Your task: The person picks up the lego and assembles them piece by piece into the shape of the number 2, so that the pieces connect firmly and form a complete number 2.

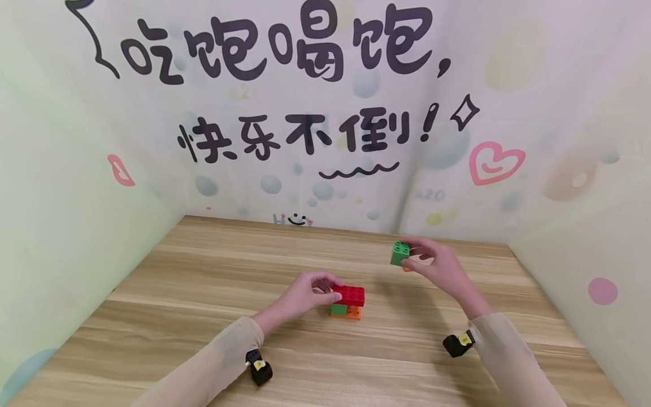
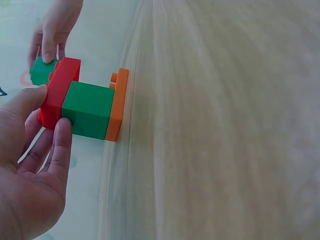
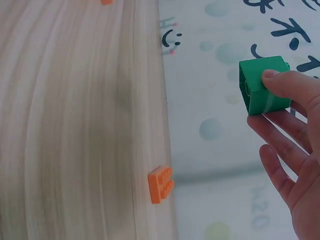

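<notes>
My left hand (image 1: 305, 294) pinches a red toy building brick (image 1: 352, 295) between thumb and fingers. That red brick lies on top of a green block (image 2: 89, 109), which stands on one end of a thin orange brick (image 2: 118, 105) on the table; the orange brick's other studs are bare under the red overhang. Off to the right and farther back, my right hand (image 1: 441, 264) holds a second green block (image 3: 265, 85) above the table, thumb on one side and fingers on the other. Its hollow underside shows in the right wrist view.
Another flat orange brick (image 3: 160, 185) lies on the table, mostly hidden behind the right hand in the head view. The wooden table (image 1: 203, 271) is bounded by a printed back wall (image 1: 305, 192) and pale side walls.
</notes>
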`<state>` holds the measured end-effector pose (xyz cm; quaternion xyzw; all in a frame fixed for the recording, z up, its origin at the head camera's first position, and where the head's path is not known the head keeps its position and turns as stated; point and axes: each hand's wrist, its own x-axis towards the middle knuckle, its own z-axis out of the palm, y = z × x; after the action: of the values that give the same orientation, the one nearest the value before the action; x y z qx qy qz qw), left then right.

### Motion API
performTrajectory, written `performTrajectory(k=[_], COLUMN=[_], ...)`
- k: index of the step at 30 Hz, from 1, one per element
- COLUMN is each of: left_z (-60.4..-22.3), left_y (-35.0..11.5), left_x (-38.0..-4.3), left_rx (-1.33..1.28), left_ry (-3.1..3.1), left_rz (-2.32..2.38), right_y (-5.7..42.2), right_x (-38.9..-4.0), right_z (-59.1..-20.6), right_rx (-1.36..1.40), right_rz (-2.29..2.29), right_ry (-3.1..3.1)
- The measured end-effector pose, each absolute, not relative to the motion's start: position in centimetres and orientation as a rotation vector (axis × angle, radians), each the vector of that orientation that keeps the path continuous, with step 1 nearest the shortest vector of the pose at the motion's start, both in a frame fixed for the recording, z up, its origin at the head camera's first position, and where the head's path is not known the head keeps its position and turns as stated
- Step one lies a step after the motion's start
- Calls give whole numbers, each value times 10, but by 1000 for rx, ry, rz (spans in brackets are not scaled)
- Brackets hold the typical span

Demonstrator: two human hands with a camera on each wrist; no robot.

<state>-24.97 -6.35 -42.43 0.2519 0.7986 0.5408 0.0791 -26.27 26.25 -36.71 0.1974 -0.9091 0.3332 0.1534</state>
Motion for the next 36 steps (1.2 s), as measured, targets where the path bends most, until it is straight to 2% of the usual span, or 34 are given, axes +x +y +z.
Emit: performTrajectory(k=[10, 36], left_z=[-422, -422], left_y=[-63, -64], left_x=[-249, -250], left_rx=[750, 758], left_ry=[2381, 2366], left_rz=[1623, 1629], right_y=[240, 201], right_x=[-254, -239], right_z=[-356, -354], right_rx=[659, 797], right_rz=[981, 1027], right_ry=[-2563, -2538])
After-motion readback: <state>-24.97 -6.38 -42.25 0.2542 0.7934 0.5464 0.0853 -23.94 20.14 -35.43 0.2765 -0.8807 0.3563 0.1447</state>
